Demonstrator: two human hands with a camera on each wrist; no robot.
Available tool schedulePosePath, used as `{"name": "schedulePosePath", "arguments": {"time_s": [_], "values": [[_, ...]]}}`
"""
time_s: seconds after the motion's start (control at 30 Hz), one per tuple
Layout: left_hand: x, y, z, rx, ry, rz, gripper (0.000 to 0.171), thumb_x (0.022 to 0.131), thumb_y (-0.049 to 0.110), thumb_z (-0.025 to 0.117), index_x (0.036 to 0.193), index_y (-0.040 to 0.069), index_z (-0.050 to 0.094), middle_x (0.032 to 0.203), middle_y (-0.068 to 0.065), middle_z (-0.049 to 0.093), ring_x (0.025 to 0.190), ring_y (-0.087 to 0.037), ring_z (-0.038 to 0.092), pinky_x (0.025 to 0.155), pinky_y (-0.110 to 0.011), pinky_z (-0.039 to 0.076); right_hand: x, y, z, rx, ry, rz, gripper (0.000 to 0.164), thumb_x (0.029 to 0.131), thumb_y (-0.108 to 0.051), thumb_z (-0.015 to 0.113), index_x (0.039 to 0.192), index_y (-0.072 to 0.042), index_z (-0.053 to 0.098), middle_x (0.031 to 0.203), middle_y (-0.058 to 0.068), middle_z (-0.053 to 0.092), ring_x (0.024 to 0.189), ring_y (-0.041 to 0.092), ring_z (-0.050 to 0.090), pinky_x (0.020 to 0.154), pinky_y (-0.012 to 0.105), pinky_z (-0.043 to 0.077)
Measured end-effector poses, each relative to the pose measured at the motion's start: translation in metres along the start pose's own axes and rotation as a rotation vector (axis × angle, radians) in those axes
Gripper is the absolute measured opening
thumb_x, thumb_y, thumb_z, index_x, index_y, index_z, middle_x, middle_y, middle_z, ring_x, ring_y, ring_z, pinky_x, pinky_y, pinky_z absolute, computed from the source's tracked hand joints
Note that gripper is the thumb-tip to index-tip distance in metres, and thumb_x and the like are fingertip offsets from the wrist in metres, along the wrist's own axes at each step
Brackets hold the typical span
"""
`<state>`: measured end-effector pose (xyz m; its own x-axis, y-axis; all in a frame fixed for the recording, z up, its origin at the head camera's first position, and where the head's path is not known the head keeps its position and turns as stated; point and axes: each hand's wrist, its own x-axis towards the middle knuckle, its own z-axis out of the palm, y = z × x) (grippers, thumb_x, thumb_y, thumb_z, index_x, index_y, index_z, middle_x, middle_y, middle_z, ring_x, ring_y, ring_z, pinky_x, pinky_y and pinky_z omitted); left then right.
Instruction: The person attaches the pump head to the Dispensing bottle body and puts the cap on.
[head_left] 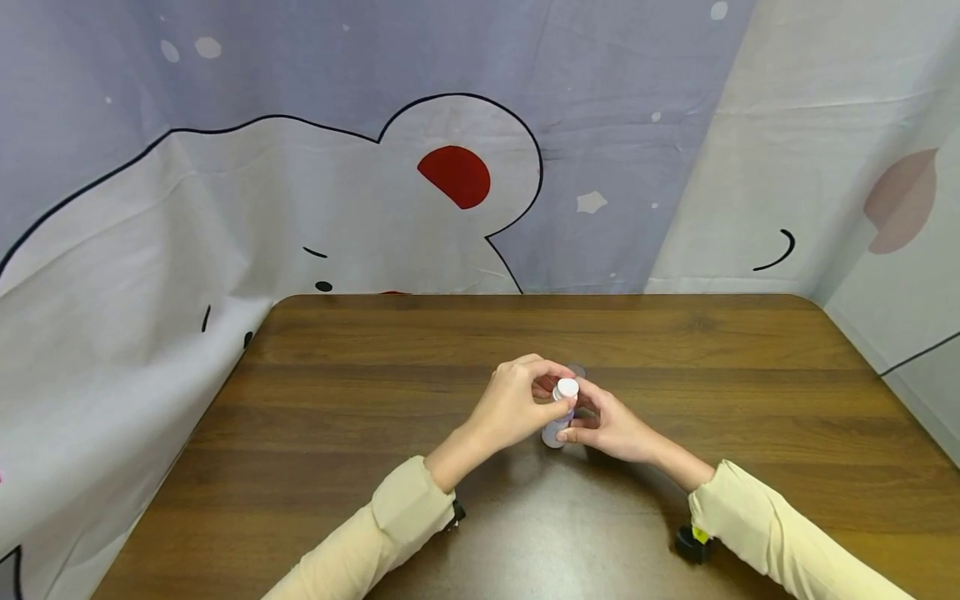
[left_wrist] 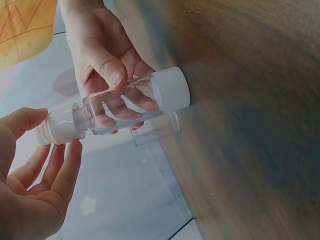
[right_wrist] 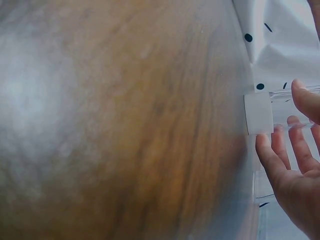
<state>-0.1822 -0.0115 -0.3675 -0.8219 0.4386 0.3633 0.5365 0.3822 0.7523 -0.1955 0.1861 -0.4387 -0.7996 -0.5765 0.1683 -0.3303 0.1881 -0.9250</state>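
A slim clear bottle [left_wrist: 122, 107] with a white base [left_wrist: 170, 90] stands upright on the wooden table. On its neck sits a white top [left_wrist: 62, 125], whose flat end shows in the head view. My left hand [head_left: 516, 407] pinches this top between thumb and fingers. Lower down, my right hand [head_left: 618, 425] holds the clear body, its thumb on the near side and its fingers behind. The right wrist view shows the white base [right_wrist: 258, 114] beside the right fingertips; the upper bottle is out of that frame.
A small clear cylindrical piece, perhaps a cap [head_left: 577, 369], stands on the table just behind the hands. The brown wooden table [head_left: 360, 400] stretches around them. A printed curtain [head_left: 337, 192] hangs along the table's back and sides.
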Motion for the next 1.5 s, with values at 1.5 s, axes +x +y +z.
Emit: {"name": "schedulePosePath", "arguments": {"time_s": [1.5], "values": [[-0.0006,-0.0073,0.0099,-0.026,0.009,0.042,0.036,0.076,0.013,0.080,0.107,0.004,0.065,0.102,-0.007,0.071,0.085,-0.016,0.070,0.074,-0.015,0.054,-0.0004,-0.0034,0.0012,0.009,0.006,-0.014,0.068,0.078,0.000,0.075,0.136,0.004,0.039,0.124,0.015,0.054,0.106,0.000,0.058,0.086,0.025,0.056]]}}
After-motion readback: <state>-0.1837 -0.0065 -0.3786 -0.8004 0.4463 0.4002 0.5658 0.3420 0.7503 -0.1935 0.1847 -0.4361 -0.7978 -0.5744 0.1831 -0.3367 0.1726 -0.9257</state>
